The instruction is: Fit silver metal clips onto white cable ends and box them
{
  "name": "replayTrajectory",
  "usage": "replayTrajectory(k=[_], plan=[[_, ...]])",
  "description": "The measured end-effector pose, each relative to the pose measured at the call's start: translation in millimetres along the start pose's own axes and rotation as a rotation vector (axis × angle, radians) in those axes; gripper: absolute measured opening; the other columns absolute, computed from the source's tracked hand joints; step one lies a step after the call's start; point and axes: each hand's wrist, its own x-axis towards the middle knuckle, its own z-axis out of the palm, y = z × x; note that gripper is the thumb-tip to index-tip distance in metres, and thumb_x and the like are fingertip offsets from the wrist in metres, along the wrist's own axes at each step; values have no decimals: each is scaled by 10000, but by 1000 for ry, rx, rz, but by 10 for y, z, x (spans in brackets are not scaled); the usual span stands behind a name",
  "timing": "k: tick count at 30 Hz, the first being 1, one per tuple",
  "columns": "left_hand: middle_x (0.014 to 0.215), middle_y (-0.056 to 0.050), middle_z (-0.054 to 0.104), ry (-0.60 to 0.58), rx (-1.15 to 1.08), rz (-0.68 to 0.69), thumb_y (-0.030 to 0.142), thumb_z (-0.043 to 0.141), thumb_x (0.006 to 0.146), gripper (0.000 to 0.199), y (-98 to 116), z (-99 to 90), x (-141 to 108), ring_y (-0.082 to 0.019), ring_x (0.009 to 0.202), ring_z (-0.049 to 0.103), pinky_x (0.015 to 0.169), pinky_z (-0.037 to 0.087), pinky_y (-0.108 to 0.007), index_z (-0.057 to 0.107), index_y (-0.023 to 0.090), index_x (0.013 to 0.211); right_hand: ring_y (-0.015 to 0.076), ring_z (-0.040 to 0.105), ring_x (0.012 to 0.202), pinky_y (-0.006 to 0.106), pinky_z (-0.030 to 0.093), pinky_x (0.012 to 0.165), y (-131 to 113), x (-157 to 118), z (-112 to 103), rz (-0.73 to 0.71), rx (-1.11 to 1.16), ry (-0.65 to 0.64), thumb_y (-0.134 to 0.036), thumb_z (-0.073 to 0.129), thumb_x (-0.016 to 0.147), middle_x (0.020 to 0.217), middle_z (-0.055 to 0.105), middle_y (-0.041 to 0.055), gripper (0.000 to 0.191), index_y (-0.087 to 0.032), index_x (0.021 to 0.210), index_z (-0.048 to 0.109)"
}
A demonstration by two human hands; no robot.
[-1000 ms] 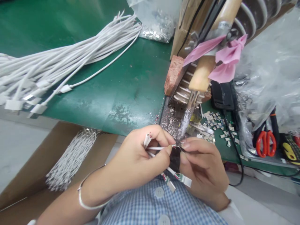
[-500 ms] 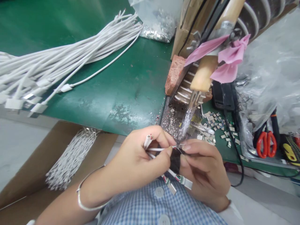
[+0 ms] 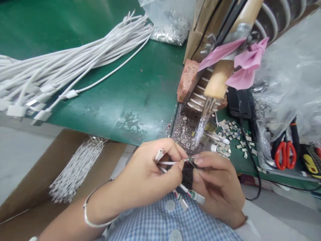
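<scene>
My left hand is closed around several white cables, pinching one by its stripped end between thumb and forefinger. Two other cables in this hand hang below it, with small metal USB connectors on their ends. Between the fingertips of my right hand is a small USB connector, held against the pinched cable's wires. A thin bare wire also shows by the right fingers; where it leads is hidden. Just above the fingertips points a fixed soldering iron with a wooden handle, its tip close to the joint.
White USB cables lie bundled on the green table. Loose connectors are scattered right of the iron, near red-handled pliers. A brick props the iron's stand. Below left is a cardboard box holding more cables.
Both hands have dropped slightly, so the connector now sits a little below the iron's tip and shows more clearly. Both grips look the same.
</scene>
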Motion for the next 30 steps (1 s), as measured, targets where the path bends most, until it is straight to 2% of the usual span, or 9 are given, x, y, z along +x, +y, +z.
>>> replayTrajectory(k=[6,12,16,20,23,30], plan=[[771,-15,701,-6,28,-10,63,584,780,128,-24,-11,-15,-99,629,636,523,493,-175,597,150,686,201,672,887,402,620,745,41,-60,-22,59,89,-4,12,572,739,948,642,51,253,-169,913,604],[753,-42,707,-21,100,-64,147,586,836,121,-53,-38,-61,-123,603,634,526,496,-215,636,146,726,189,665,901,389,615,777,85,-108,-45,78,158,-17,57,572,705,970,654,59,303,-143,930,610],[755,-31,698,-28,249,13,154,632,820,61,-63,-42,-102,-129,640,634,562,496,-221,666,154,769,189,666,889,381,614,753,67,-87,-53,86,129,-15,54,581,708,950,653,54,289,-144,915,615],[655,3,635,14,337,102,136,637,832,98,-66,-31,-102,-118,611,604,565,479,-214,676,168,748,173,659,876,353,605,758,49,-66,-53,89,116,-22,51,579,710,934,645,44,272,-147,892,616],[602,23,581,27,365,140,135,633,837,106,-64,-25,-95,-108,570,575,542,460,-206,681,175,751,169,659,866,348,601,749,43,-57,-47,105,103,-25,38,573,722,926,644,39,258,-161,882,614],[593,31,580,46,460,186,128,608,843,119,-47,-47,-68,-82,491,498,442,372,-181,667,185,756,176,658,840,375,596,735,27,-30,-29,123,65,-10,11,575,743,918,642,39,232,-176,874,615]])
